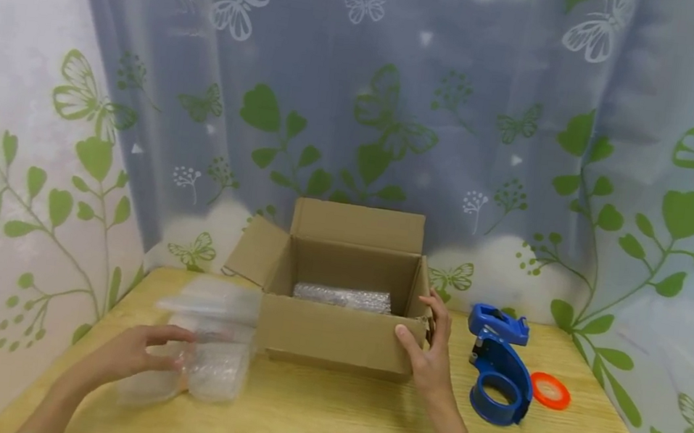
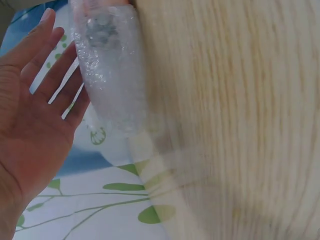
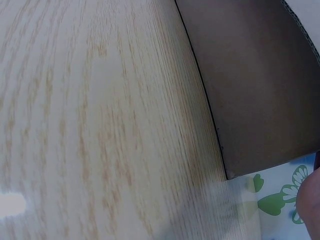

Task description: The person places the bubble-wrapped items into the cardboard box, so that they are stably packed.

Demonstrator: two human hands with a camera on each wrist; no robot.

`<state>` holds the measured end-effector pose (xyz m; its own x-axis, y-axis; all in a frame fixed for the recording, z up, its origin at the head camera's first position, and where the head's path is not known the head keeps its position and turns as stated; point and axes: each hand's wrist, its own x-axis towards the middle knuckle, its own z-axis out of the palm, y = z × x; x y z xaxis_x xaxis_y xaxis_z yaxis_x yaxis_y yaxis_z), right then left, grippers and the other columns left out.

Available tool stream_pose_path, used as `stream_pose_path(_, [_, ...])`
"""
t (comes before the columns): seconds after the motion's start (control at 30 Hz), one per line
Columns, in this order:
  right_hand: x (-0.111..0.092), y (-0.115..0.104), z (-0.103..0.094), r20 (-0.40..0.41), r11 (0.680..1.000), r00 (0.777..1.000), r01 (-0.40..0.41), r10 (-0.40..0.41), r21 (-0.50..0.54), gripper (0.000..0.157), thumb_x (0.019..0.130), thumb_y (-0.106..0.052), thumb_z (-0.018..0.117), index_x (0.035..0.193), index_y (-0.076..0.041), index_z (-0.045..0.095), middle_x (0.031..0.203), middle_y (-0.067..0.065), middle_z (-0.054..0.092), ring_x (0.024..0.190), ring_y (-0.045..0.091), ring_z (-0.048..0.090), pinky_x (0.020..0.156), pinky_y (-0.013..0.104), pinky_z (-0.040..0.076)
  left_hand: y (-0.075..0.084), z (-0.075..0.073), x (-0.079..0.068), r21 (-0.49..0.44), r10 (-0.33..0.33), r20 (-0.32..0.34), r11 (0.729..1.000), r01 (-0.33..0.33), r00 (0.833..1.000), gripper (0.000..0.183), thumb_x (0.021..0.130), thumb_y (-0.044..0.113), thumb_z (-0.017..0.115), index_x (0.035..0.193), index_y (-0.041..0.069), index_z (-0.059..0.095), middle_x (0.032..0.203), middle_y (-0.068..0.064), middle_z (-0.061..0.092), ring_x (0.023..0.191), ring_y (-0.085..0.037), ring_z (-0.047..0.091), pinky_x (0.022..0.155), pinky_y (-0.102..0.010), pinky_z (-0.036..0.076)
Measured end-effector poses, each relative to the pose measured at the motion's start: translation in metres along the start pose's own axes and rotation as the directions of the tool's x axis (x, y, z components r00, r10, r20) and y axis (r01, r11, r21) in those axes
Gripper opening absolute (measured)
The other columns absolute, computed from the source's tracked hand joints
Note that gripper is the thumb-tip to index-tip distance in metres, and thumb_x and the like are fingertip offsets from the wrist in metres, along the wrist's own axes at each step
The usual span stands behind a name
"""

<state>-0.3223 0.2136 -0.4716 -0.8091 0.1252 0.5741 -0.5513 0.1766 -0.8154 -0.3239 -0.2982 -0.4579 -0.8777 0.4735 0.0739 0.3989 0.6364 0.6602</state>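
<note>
An open-topped cardboard box (image 1: 331, 333) stands mid-table, its back and left flaps folded outward. Inside it lies a bubble-wrapped item (image 1: 343, 297). My right hand (image 1: 433, 363) grips the box's front right corner, thumb on the front and fingers along the right side. The right wrist view shows a side of the box (image 3: 260, 90) and part of the hand (image 3: 309, 205) at the edge. Left of the box, my left hand (image 1: 128, 352) is beside a bubble-wrapped package (image 1: 217, 371). In the left wrist view its fingers extend alongside the clear wrap (image 2: 115, 75).
More clear bubble wrap (image 1: 214, 298) lies against the box's left side. On the right are a blue tape dispenser (image 1: 500, 326), a blue hand-held tape cutter (image 1: 526, 379) and an orange tape roll (image 1: 551, 391). A printed curtain (image 1: 453, 208) hangs behind the wooden table (image 1: 319, 425).
</note>
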Motion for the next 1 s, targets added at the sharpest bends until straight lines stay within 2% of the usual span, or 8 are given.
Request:
stream_pose_path(0.1, [0.0, -0.002, -0.002, -0.003, 1.0, 1.0, -0.01, 0.01, -0.006, 0.057, 0.1, -0.011, 0.066, 0.151, -0.015, 0.039, 0.171, 0.001, 0.016, 0.156, 0.04, 0.016, 0.116, 0.074, 0.018, 0.001, 0.004, 0.003, 0.037, 0.006, -0.028, 0.999, -0.005, 1.0, 0.047, 0.094, 0.037, 0.078, 0.137, 0.021, 0.069, 0.143, -0.018, 0.062, 0.13, -0.055, 0.053, 0.098, -0.068, 0.05])
stream_pose_path(0.2, [0.001, -0.003, -0.004, -0.008, 1.0, 1.0, -0.016, 0.016, -0.008, 0.056, 0.101, -0.011, 0.066, 0.15, -0.017, 0.04, 0.171, 0.002, 0.016, 0.156, 0.039, 0.013, 0.118, 0.075, 0.014, 0.003, 0.007, 0.007, 0.063, 0.041, -0.023, 0.997, -0.039, 0.999, 0.055, 0.089, 0.039, 0.082, 0.138, 0.02, 0.067, 0.142, -0.017, 0.063, 0.128, -0.051, 0.057, 0.099, -0.067, 0.049])
stream_pose_path(0.47, [0.0, -0.001, 0.001, 0.009, 1.0, 1.0, -0.013, 0.013, -0.002, 0.055, 0.101, -0.01, 0.065, 0.15, -0.014, 0.039, 0.171, 0.005, 0.015, 0.157, 0.04, 0.011, 0.117, 0.078, 0.011, -0.006, 0.017, 0.002, -0.054, 0.089, 0.043, 0.995, -0.087, 0.995, 0.071, 0.087, 0.029, 0.084, 0.15, 0.011, 0.055, 0.153, -0.028, 0.049, 0.133, -0.06, 0.046, 0.098, -0.074, 0.046])
stream_pose_path(0.53, [0.0, -0.001, 0.002, 0.01, 1.0, 1.0, -0.009, 0.009, 0.0, 0.055, 0.101, -0.01, 0.065, 0.15, -0.014, 0.039, 0.171, 0.003, 0.015, 0.157, 0.04, 0.012, 0.116, 0.078, 0.012, -0.01, 0.02, 0.001, -0.08, 0.112, 0.05, 0.991, -0.108, 0.992, 0.074, 0.087, 0.028, 0.084, 0.152, 0.011, 0.052, 0.155, -0.027, 0.046, 0.135, -0.06, 0.044, 0.099, -0.074, 0.045])
stream_pose_path(0.7, [0.0, -0.002, 0.001, 0.011, 1.0, 1.0, 0.002, -0.002, 0.007, 0.056, 0.101, -0.009, 0.065, 0.15, -0.012, 0.039, 0.17, -0.003, 0.017, 0.157, 0.04, 0.013, 0.116, 0.079, 0.012, -0.011, 0.025, 0.005, -0.059, 0.199, 0.033, 0.979, -0.196, 0.98, 0.081, 0.083, 0.031, 0.085, 0.154, 0.014, 0.05, 0.159, -0.018, 0.046, 0.137, -0.055, 0.045, 0.098, -0.074, 0.045])
stream_pose_path(0.83, [0.0, 0.001, 0.0, 0.001, 1.0, 1.0, 0.011, -0.011, 0.007, 0.057, 0.1, -0.009, 0.066, 0.15, -0.013, 0.039, 0.17, -0.001, 0.017, 0.156, 0.04, 0.016, 0.115, 0.08, 0.013, -0.009, 0.026, 0.005, 0.011, 0.217, 0.01, 0.976, -0.217, 0.976, 0.082, 0.082, 0.038, 0.085, 0.155, 0.018, 0.051, 0.158, -0.013, 0.049, 0.135, -0.049, 0.051, 0.097, -0.071, 0.048])
stream_pose_path(0.9, [0.0, 0.002, 0.0, -0.001, 1.0, 1.0, 0.014, -0.014, 0.007, 0.057, 0.1, -0.009, 0.066, 0.15, -0.014, 0.04, 0.17, -0.001, 0.017, 0.156, 0.04, 0.016, 0.115, 0.08, 0.014, -0.009, 0.027, 0.005, 0.057, 0.214, -0.008, 0.975, -0.213, 0.977, 0.082, 0.081, 0.041, 0.085, 0.154, 0.021, 0.052, 0.156, -0.009, 0.052, 0.13, -0.041, 0.057, 0.096, -0.061, 0.052])
stream_pose_path(1.0, [0.0, 0.004, 0.001, -0.004, 1.0, 1.0, 0.023, -0.022, 0.008, 0.057, 0.1, -0.009, 0.066, 0.15, -0.015, 0.04, 0.169, -0.003, 0.018, 0.156, 0.041, 0.016, 0.115, 0.079, 0.015, -0.009, 0.025, 0.003, 0.085, 0.194, -0.026, 0.978, -0.191, 0.981, 0.08, 0.082, 0.042, 0.085, 0.153, 0.022, 0.054, 0.152, -0.008, 0.057, 0.125, -0.038, 0.062, 0.095, -0.051, 0.054])
